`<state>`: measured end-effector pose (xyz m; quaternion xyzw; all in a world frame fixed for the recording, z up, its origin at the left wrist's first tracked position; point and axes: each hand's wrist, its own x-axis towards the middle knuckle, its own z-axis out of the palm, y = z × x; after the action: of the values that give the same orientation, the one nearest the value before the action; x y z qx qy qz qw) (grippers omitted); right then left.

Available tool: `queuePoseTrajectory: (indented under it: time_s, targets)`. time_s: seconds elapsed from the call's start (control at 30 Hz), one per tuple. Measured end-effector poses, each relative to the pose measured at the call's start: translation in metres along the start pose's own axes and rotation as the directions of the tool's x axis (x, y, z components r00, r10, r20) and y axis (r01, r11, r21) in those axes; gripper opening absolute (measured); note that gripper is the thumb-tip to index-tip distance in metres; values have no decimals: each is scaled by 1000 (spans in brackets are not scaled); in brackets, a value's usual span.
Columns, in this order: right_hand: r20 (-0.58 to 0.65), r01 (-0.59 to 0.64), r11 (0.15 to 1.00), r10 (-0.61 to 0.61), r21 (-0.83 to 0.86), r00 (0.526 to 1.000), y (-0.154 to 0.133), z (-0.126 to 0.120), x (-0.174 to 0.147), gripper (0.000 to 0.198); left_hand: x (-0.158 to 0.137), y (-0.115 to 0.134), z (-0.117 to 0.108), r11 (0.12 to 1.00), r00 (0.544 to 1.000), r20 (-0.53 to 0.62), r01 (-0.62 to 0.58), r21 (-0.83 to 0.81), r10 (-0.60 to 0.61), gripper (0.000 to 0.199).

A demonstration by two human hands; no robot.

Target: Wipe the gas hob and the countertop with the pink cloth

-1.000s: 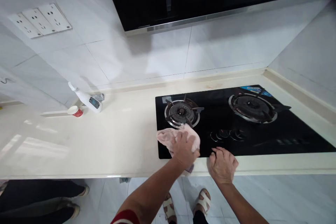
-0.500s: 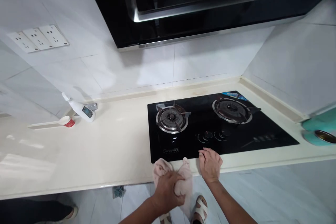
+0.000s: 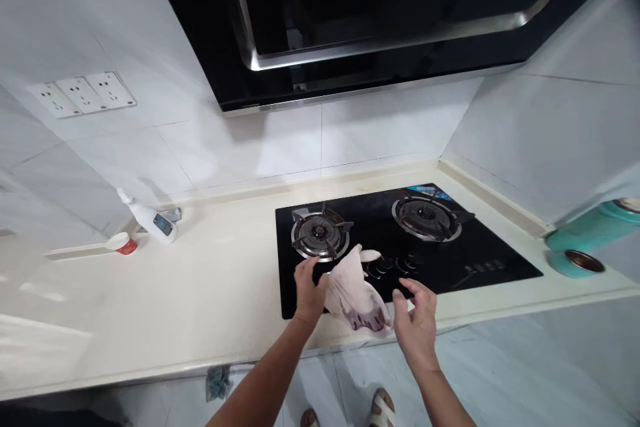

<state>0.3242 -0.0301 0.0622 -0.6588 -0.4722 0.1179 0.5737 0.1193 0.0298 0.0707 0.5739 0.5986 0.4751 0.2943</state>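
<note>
A pale pink cloth point(image 3: 353, 283) with a dark purple patterned end lies loosely bunched over the front edge of a black glass gas cooktop point(image 3: 295, 293), between my two hands. My left hand point(image 3: 309, 292) is at the cloth's left side, fingers apart, the thumb against or very close to its edge; I cannot tell whether they touch. To the right of the cloth, my right hand point(image 3: 417, 320) is open with curved fingers and nothing in it. Behind the cloth are the left burner point(image 3: 320, 233), the control knobs point(image 3: 385, 265) and the right burner point(image 3: 427, 217).
A white spray bottle point(image 3: 150, 219) and a red-and-white paper cup point(image 3: 123, 243) stand on the left of the countertop point(image 3: 210, 293). A teal canister point(image 3: 575, 263) sits at the right. The black range hood point(image 3: 380, 73) hangs above. A grey-blue rag point(image 3: 217, 382) is on the floor.
My left hand has let go of its grip on the cloth and moved up to its left side. The cloth is now further onto the cooktop. My right hand has lifted off the counter edge and opened.
</note>
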Motion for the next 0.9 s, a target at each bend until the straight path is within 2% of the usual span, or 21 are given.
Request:
queuePoseTrajectory:
  time_s: [0.1,0.17,0.23,0.27,0.3,0.37,0.47,0.53,0.63,0.7,0.77,0.9]
  targets:
    - [185,182,975,-157,-129,970,0,13,-2,44,-12,-39,-32,995,997,-77,-2,95,10,38]
    - [380,300,938,-216,-176,899,2,35,-3,47,-29,-69,-60,972,994,-89,-46,232,68,35]
    - [541,383,898,-217,-215,812,2,65,-3,52,-44,-96,-83,851,975,-45,-165,499,216,32]
    - [588,399,883,-191,-247,786,2,81,-3,56,-50,-107,-91,766,959,11,-234,599,285,32]
    - [605,396,871,-153,-291,781,2,96,-3,61,-53,-116,-95,679,940,67,-290,674,334,33]
    - [569,361,846,-85,-392,818,1,119,-4,68,-55,-125,-97,577,916,141,-349,738,375,34]
    - [472,321,813,-64,-487,879,0,131,-16,61,-53,-125,-93,540,911,155,-356,763,381,34]
    - [451,345,796,-103,-498,887,3,125,-28,50,-52,-123,-91,542,909,158,-363,758,386,34]
    - [518,471,775,-221,-422,826,19,99,-39,41,-51,-123,-92,555,908,157,-366,747,388,34]
    - [546,525,765,-277,-372,791,39,76,-35,36,-52,-124,-93,561,908,151,-364,743,390,34]
    - [509,523,766,-303,-373,806,65,49,-23,32,-52,-125,-94,565,909,152,-366,740,389,34]
    - [376,446,753,-281,-484,883,117,-4,15,34,-53,-124,-94,569,912,158,-364,737,379,34]
